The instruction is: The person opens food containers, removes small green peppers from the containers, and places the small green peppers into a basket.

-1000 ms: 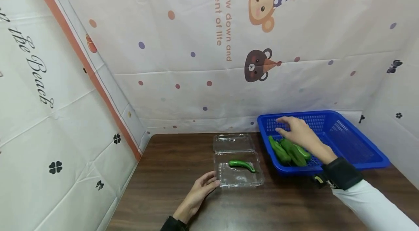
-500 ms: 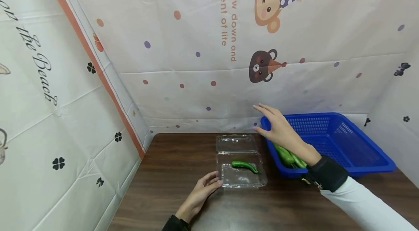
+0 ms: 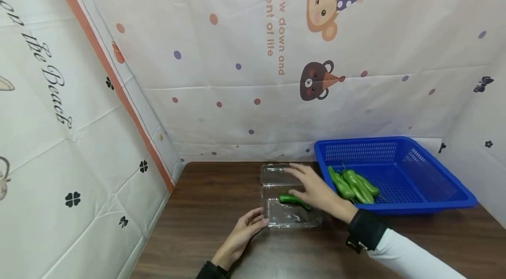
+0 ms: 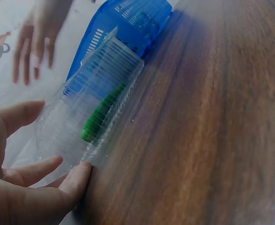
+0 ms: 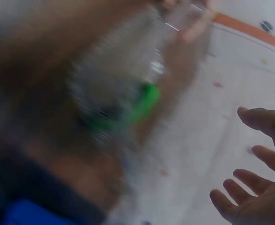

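A clear plastic clamshell box (image 3: 291, 214) lies open on the brown table, its lid (image 3: 281, 173) folded back. One green pepper (image 3: 294, 201) lies inside it. My right hand (image 3: 300, 181) hovers over the box and lid with fingers spread, holding nothing. My left hand (image 3: 253, 222) rests on the table, its straight fingers touching the box's front left corner. The left wrist view shows those fingers (image 4: 74, 176) against the box (image 4: 92, 101) with the pepper (image 4: 102, 115) inside. The right wrist view is blurred; my spread right fingers (image 5: 252, 187) and the pepper (image 5: 144, 102) show.
A blue plastic basket (image 3: 427, 182) stands at the right of the box, with a bunch of green peppers (image 3: 353, 184) in its left part. Printed cloth walls close in the table at the left, back and right.
My right hand has left the blue basket empty and swung left, coming down over the open box. The left hand and the box have stayed put.
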Available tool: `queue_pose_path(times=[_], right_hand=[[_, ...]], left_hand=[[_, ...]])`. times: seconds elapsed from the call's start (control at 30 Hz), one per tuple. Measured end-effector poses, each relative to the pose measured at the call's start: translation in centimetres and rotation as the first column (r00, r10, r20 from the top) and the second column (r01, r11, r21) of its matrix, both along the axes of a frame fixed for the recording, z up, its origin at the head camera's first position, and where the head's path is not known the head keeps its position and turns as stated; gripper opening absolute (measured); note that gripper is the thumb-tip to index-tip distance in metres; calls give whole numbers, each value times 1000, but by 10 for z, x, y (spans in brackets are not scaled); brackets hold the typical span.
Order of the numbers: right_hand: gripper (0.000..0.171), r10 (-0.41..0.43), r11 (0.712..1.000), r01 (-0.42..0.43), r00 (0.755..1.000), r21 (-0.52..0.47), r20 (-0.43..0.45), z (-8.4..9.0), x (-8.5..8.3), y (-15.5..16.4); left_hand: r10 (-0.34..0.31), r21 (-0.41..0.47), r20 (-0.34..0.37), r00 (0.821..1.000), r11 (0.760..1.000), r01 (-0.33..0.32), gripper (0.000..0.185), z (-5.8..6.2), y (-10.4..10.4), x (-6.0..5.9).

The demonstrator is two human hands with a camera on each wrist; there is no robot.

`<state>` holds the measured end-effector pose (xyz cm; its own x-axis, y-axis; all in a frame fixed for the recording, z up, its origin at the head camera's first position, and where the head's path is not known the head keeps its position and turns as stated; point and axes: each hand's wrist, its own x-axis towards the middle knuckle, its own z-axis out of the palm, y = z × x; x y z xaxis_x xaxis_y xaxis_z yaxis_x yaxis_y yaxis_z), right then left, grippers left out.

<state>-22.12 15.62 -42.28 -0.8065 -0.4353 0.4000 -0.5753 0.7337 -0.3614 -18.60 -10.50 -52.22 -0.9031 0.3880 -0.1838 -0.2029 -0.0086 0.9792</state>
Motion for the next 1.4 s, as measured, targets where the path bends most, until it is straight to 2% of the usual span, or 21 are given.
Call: queue_pose_path(times=[0.17,0.4,0.73,0.97,1.17,1.4], right_hand=[[60,-23,999,20,999,49,47,-31,8,-6],[44,-83,995,79,994,57,68,-49,13,-8],[45,-88,994,76,981,79,173,-60,11,-13],[47,-77,992,62,988,113,132,-63,9,-17],[42,-54,989,41,995,141,83,-63,7,-17],[39,-56,988,40,993,146,105,-65,4,-19]], left_hand=[[4,-1,3,1000,1000,-4,71,-1,-2,2],[3,-14,8,1000,1000,-3,75,-2,-2,4],[8,-11,7,1000,1000,-8,72,-1,-1,4],[5,-14,4,1000,1000,-5,70,2,0,3],[17,-20,12,1000,1000,-17,71,2,1,2],[21,-22,18,1000,1000,-21,69,0,1,2]])
